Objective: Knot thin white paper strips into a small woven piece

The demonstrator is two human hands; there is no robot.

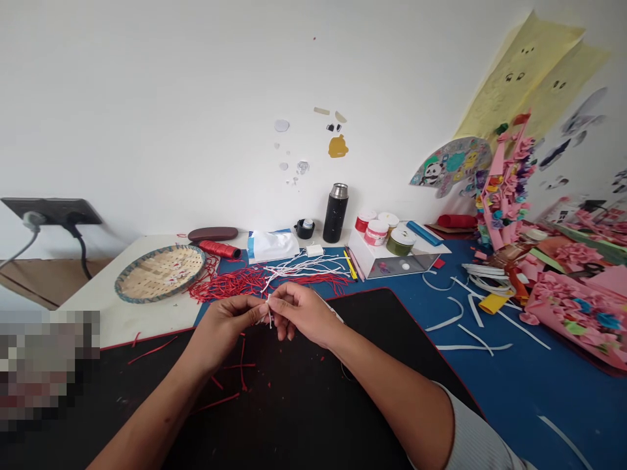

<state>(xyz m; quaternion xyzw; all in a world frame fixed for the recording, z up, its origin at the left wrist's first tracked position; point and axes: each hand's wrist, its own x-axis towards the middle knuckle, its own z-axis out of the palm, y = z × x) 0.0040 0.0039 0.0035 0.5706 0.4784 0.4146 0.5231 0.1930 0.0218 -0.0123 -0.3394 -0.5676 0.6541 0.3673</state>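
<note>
My left hand [226, 328] and my right hand [298, 313] meet above a black desk mat [313, 372], their fingertips pinching a thin white paper strip [269, 313] from both sides. Its held part is mostly hidden by my fingers. A few short red strands [240, 365] lie on the mat below my hands. Just beyond them is a tangle of red strands [230, 284], with a bundle of thin white strips [304, 264] to its right.
A woven bamboo tray [159, 274] and a red twine spool [219, 249] stand beyond the mat. Further back are a black thermos [336, 213] and paint jars [385, 234]. White strips and pink foam crafts [578, 320] cover the blue surface on the right.
</note>
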